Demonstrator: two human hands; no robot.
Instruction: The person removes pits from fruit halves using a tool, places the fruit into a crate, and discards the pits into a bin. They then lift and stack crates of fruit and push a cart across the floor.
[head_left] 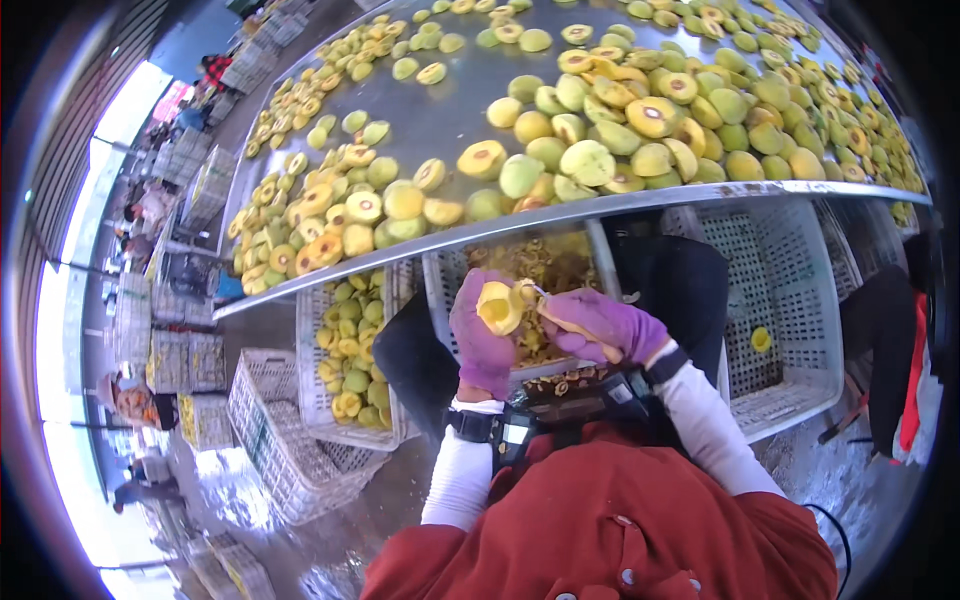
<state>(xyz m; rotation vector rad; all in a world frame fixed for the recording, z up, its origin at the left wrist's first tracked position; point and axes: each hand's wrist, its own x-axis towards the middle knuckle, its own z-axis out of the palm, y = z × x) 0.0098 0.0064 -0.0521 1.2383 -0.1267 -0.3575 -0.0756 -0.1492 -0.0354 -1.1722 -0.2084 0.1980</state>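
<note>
My left hand (482, 335), in a purple glove, is closed around a yellow peach half (499, 308) with its hollowed cut face turned up. My right hand (605, 325), gloved the same, grips a small pitting tool (541, 291); its thin metal end reaches the edge of the fruit. A brownish piece, perhaps the stone, sits at that end (526, 291). Both hands are above a crate (603, 262) of scraps and stones (545, 350) between my knees. Past the hands, many halved peaches (587, 162) are heaped on a metal table (455, 105), several with stones showing.
The table's raised metal rim (560, 212) runs just beyond my hands. At left stands a white crate of peach halves (352, 350), near other stacked crates (290, 440). A crate at right (785, 300) holds one yellow half (761, 339). Another person's leg (885, 350) is at far right.
</note>
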